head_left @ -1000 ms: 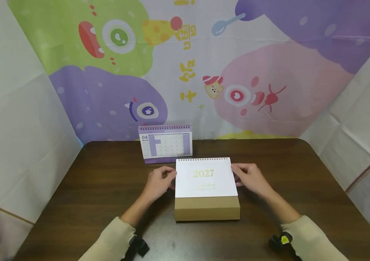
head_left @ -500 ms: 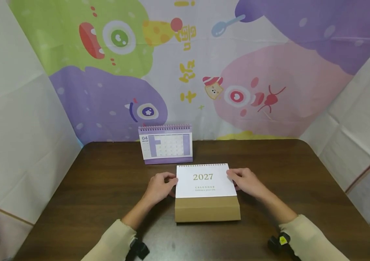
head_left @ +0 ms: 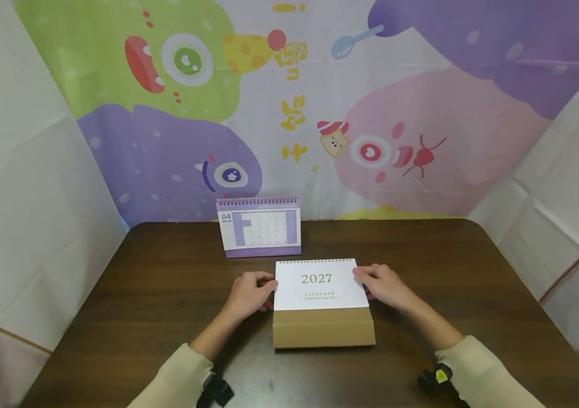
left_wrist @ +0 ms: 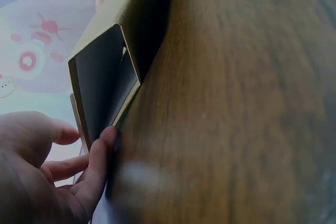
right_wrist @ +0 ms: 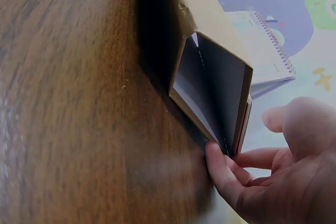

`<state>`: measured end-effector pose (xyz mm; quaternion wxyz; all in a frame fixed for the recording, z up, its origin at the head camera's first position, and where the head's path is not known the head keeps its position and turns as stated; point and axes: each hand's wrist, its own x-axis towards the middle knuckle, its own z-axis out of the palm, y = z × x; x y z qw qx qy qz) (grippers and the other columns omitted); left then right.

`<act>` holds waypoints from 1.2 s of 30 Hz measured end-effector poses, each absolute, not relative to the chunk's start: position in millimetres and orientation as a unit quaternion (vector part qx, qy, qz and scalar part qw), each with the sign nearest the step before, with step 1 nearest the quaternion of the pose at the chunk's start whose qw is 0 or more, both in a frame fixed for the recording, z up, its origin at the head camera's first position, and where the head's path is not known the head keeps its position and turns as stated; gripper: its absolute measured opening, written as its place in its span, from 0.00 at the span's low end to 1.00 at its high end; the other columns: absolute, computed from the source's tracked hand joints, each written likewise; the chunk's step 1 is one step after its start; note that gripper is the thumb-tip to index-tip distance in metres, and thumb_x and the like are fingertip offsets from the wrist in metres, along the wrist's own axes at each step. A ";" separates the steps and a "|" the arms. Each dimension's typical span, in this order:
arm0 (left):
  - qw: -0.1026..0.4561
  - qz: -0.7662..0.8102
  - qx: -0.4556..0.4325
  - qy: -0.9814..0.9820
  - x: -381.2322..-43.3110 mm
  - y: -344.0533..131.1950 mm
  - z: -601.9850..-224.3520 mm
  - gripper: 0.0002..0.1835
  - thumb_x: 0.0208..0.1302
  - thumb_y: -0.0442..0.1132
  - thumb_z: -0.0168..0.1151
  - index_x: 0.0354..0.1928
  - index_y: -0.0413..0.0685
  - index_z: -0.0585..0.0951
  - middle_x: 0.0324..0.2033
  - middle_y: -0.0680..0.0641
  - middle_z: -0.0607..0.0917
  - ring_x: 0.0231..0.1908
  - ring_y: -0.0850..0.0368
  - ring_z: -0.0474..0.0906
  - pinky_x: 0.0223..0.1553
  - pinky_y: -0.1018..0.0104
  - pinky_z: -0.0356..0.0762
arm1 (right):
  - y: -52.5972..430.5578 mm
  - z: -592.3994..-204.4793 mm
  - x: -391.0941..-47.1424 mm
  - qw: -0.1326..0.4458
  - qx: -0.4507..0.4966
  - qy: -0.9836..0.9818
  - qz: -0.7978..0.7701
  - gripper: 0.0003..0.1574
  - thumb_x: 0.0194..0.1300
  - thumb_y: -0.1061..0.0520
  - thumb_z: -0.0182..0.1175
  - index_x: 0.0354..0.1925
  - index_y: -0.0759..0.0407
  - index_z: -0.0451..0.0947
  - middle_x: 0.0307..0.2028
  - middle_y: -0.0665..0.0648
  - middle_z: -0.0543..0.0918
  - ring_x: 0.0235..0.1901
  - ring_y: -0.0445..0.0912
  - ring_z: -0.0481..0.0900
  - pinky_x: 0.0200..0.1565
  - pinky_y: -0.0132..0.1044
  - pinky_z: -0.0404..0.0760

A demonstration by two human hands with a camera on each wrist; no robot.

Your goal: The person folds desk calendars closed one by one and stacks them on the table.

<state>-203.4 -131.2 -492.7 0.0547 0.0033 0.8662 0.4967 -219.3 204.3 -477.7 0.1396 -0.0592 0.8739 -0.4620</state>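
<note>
Left hand [head_left: 248, 292]: Reaches in with the wrist low and knuckles up; its grip pinches the left side of the white calendar [head_left: 322, 285], thumb at the cover, fingertips [left_wrist: 108, 134] against the stand's rear edge.
Right hand [head_left: 385, 285]: Mirrors that pose from the other side, its grip pinching the calendar's right side, thumb at the edge of the cover, fingers curled behind.
Cover: Smooth white, tilted back beneath a spiral binding, with "2027" and "CALENDAR" printed across it.
Brown stand [head_left: 323, 328]: Plain and folded, hollow at both ends, dark within.
Place: The calendar is at the middle of the dark wooden table [head_left: 422, 243], between both hands, just in front and to the right of an upright purple calendar [head_left: 264, 226].
</note>
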 end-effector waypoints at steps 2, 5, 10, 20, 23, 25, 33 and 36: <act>0.056 0.495 -0.002 0.867 -201.6 -129.4 -491.2 0.18 0.77 0.40 0.67 0.59 0.37 0.91 0.42 0.37 0.97 0.23 0.56 0.91 0.27 0.63 0.91 | 204.1 -478.1 -219.1 0.142 -0.061 0.874 -0.461 0.35 0.90 0.50 0.54 0.74 0.81 0.73 0.58 0.76 0.82 0.47 0.53 0.92 0.47 0.45 0.96; 0.059 0.497 -0.006 0.866 -201.2 -128.4 -491.1 0.17 0.76 0.40 0.67 0.58 0.36 0.91 0.43 0.37 0.97 0.23 0.56 0.92 0.28 0.62 0.92 | 203.9 -478.3 -219.0 0.143 -0.061 0.871 -0.466 0.35 0.90 0.51 0.54 0.74 0.81 0.74 0.58 0.76 0.82 0.46 0.54 0.93 0.47 0.45 0.96; 0.062 0.498 -0.004 0.865 -202.1 -128.8 -491.2 0.19 0.76 0.40 0.67 0.59 0.35 0.91 0.44 0.36 0.97 0.24 0.56 0.92 0.28 0.62 0.92 | 204.3 -477.4 -218.5 0.140 -0.068 0.871 -0.466 0.35 0.91 0.51 0.53 0.73 0.82 0.74 0.60 0.78 0.82 0.47 0.55 0.94 0.46 0.44 0.96; -0.010 0.390 0.038 0.920 -240.7 -143.3 -542.7 0.22 0.72 0.53 0.68 0.60 0.51 0.93 0.41 0.53 0.96 0.39 0.58 0.92 0.48 0.56 0.90 | 227.6 -525.2 -248.0 0.029 -0.113 0.935 -0.334 0.53 0.86 0.28 0.54 0.79 0.72 0.72 0.58 0.72 0.85 0.39 0.49 0.84 0.39 0.40 0.83; -0.065 0.342 0.060 0.935 -235.6 -139.7 -536.1 0.24 0.71 0.55 0.70 0.62 0.52 0.92 0.50 0.49 0.93 0.50 0.50 0.90 0.54 0.45 0.87 | 225.4 -522.6 -246.1 0.003 -0.128 0.945 -0.301 0.53 0.85 0.27 0.54 0.81 0.68 0.72 0.62 0.70 0.85 0.46 0.53 0.83 0.46 0.47 0.83; -0.088 0.324 0.082 0.938 -231.0 -136.0 -532.3 0.26 0.74 0.58 0.67 0.63 0.52 0.91 0.52 0.45 0.92 0.50 0.46 0.90 0.51 0.45 0.87 | 214.6 -501.9 -231.7 -0.006 -0.140 0.944 -0.298 0.47 0.86 0.34 0.57 0.81 0.69 0.72 0.65 0.72 0.84 0.55 0.61 0.85 0.54 0.57 0.86; -0.094 0.293 0.148 0.940 -195.7 -110.9 -498.4 0.35 0.76 0.61 0.64 0.72 0.43 0.84 0.65 0.37 0.86 0.65 0.37 0.84 0.59 0.33 0.87 | 181.2 -462.5 -195.9 -0.009 -0.186 0.943 -0.277 0.39 0.85 0.45 0.62 0.80 0.66 0.73 0.73 0.74 0.80 0.72 0.69 0.78 0.71 0.70 0.80; -0.064 0.277 0.175 0.943 -187.8 -105.4 -486.9 0.39 0.74 0.60 0.66 0.76 0.40 0.79 0.73 0.33 0.81 0.72 0.32 0.80 0.65 0.27 0.83 | 178.7 -465.7 -194.8 -0.005 -0.213 0.939 -0.269 0.39 0.83 0.45 0.64 0.80 0.64 0.74 0.75 0.75 0.78 0.76 0.73 0.75 0.74 0.73 0.77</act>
